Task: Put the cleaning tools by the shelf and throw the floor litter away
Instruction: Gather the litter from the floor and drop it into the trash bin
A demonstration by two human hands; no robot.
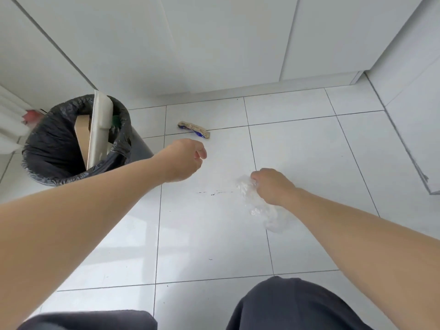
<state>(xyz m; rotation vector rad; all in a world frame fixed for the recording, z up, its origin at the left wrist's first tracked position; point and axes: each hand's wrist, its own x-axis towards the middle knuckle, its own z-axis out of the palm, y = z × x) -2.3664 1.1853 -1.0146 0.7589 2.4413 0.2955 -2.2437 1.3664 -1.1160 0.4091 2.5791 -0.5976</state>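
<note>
On the white tiled floor (214, 234) in front of you, your right hand (271, 184) hangs low with its fingers curled round the top of a crumpled clear plastic bag (259, 208). The rest of the bag trails back under your wrist, and you cannot tell from here whether it touches the tiles. A short line of dark scuff marks (214, 192) lies on the floor just left of that hand.

Your left hand (184, 160) reaches out further ahead, back upward and fingers loosely curled, with nothing visible in them. Just beyond its knuckles, apart from it, a flattened tan and blue snack wrapper (194, 129) lies on the floor across a grout line.

Left of your left hand, close beside the forearm, stands a round grey waste bin lined with a black plastic bag (47, 139). A brown cardboard piece (82, 132) and a long pale flat panel (100, 129) stick up out of it. Something red and white (26, 117) shows blurred beyond the bin.

Past both hands, white cabinet fronts (238, 44) rise from the floor. Your knees in dark trousers (297, 303) show below your arms.
</note>
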